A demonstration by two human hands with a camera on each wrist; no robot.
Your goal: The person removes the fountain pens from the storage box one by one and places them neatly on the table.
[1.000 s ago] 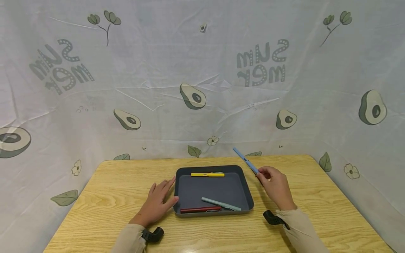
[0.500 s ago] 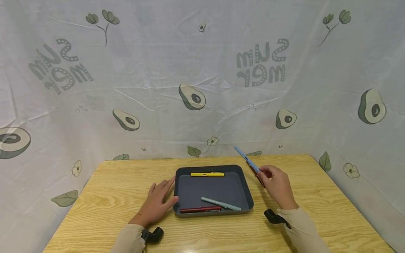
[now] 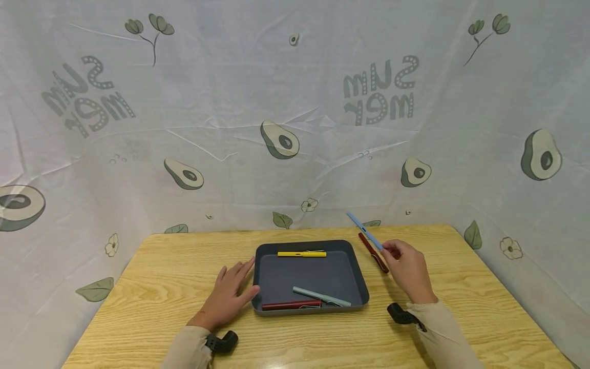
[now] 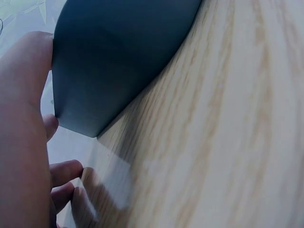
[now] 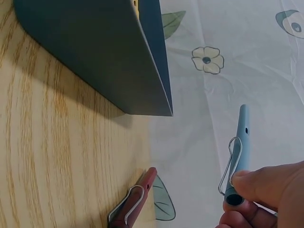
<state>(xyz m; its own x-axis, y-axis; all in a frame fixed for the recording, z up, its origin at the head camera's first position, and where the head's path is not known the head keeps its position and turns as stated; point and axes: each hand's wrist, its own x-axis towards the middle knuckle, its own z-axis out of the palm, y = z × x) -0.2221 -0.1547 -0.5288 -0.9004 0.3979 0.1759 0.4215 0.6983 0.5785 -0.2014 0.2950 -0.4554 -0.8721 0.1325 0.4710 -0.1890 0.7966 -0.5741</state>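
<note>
Between thumb and fingers, my right hand (image 3: 407,269) pinches a light blue pen (image 3: 364,230) near its clip end. In the right wrist view that pen (image 5: 243,142) is raised, its silver wire clip showing. A dark red pen (image 3: 374,253) lies on the table just left of this hand, right of the dark grey tray (image 3: 359,271). My left hand (image 3: 229,297) lies with fingers spread at the tray's left side; the thumb and a fingertip touch its wall (image 4: 118,57). Inside the tray are a yellow pen (image 3: 301,254) at the back, and a pale green pen (image 3: 321,296) and another dark red pen (image 3: 291,305) at the front.
The wooden table (image 3: 180,261) reaches back to a white curtain (image 3: 221,102) printed with avocados and leaves. A black band with a camera sits on each wrist, over beige sleeves (image 3: 186,348).
My right hand has moved slightly right with the light blue pen, away from the dark red pen on the table, which now shows in full. The left hand has stayed at the tray.
</note>
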